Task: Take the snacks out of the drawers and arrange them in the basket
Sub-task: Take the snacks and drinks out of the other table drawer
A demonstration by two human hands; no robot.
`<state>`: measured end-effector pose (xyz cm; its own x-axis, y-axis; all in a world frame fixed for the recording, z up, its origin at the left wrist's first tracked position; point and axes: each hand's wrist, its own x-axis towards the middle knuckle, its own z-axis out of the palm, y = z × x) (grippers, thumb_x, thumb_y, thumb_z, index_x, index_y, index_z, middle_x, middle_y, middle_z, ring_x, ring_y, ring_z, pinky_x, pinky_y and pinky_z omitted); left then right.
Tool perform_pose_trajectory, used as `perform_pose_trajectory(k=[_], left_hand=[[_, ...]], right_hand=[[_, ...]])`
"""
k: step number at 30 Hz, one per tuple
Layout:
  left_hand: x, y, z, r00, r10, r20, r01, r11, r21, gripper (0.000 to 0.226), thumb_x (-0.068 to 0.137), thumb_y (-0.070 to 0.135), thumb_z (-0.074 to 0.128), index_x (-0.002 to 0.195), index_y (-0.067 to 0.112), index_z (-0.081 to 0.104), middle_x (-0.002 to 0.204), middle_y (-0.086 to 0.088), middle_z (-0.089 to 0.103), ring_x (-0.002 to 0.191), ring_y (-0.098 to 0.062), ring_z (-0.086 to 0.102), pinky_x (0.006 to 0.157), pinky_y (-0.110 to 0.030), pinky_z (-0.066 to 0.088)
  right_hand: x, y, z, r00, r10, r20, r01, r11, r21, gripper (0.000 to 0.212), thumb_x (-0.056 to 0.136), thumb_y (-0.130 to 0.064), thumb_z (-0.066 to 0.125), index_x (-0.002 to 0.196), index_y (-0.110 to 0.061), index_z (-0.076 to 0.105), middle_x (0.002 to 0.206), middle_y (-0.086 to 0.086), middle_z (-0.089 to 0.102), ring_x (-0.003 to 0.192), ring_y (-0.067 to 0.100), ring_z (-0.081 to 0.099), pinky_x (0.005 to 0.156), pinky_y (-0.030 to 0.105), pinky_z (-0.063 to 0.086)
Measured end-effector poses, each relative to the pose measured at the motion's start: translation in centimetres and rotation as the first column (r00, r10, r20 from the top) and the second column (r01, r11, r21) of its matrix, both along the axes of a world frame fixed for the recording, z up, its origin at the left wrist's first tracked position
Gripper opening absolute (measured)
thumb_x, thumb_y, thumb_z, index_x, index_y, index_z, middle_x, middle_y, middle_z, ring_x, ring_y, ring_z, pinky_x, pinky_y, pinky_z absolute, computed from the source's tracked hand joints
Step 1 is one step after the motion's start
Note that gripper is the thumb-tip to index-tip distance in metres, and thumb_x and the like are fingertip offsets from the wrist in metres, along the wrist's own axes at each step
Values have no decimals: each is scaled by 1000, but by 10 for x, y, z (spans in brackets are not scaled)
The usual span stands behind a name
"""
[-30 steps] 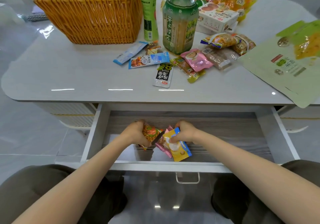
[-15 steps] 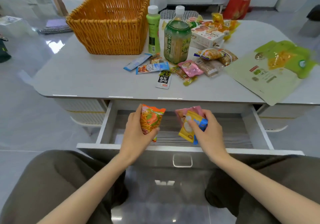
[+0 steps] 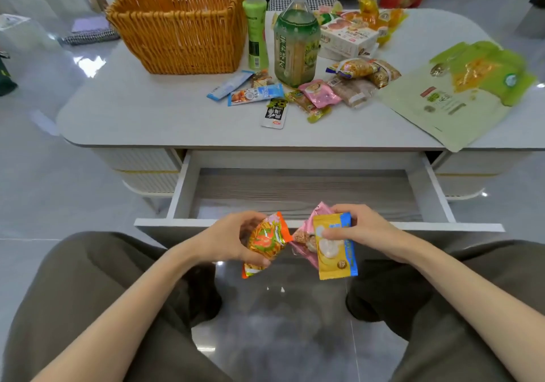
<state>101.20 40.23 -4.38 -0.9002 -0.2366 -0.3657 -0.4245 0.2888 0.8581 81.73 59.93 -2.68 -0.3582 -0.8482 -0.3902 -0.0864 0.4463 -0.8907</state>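
My left hand (image 3: 228,241) grips an orange snack packet (image 3: 265,241) just in front of the open drawer (image 3: 306,193). My right hand (image 3: 364,232) pinches a yellow-and-blue packet (image 3: 334,252) together with a pink packet (image 3: 306,234) behind it. Both hands hover over my lap, below the drawer's front edge. The drawer's wooden floor shows bare. The orange wicker basket (image 3: 182,27) stands at the table's far left. Several small snack packets (image 3: 274,98) lie loose in the middle of the table.
A slim green bottle (image 3: 255,27) and a large tea bottle (image 3: 296,39) stand right of the basket. A white snack box (image 3: 349,35) and wrapped buns (image 3: 365,70) sit behind. Large green bags (image 3: 460,92) overhang the table's right edge. My knees flank the drawer.
Both hands lifted the packets out of the drawer and drew them back toward my lap. The camera view tilted down and pulled back.
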Motion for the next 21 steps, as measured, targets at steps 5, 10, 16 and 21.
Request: perform_pose_trajectory(k=[5,10,16,21], left_hand=[[-4,-11,1,992,-115,58,122,984,-131,71,60,12,90,121,22,54,113,7,65,106,-4,61,97,-23,47],[-16,-24,5,968,-227,106,250,905,-344,63,60,22,89,113,31,56,105,16,62,97,1,58,85,-16,47],[-44,-39,3,964,-234,125,265,819,-509,65,65,23,85,122,25,53,113,12,56,102,-4,51,82,-14,41],[-69,-59,-4,963,-234,135,269,769,-581,70,66,20,85,126,20,51,128,4,52,114,-11,48,98,-27,41]], right_hand=[[-5,-3,-1,990,91,-109,-94,996,-14,12,80,-8,75,87,-6,66,79,7,68,72,13,65,69,27,51],[-13,-10,-7,952,151,-265,-150,988,22,17,77,-22,79,87,-14,68,80,5,72,74,22,68,71,35,55],[-33,-30,-13,860,145,-490,-137,989,53,20,76,-27,78,93,-23,68,84,-2,71,79,17,65,73,31,53],[-54,-57,-22,820,75,-568,-105,994,-20,18,80,-25,75,92,-14,68,84,0,66,75,15,59,68,27,45]])
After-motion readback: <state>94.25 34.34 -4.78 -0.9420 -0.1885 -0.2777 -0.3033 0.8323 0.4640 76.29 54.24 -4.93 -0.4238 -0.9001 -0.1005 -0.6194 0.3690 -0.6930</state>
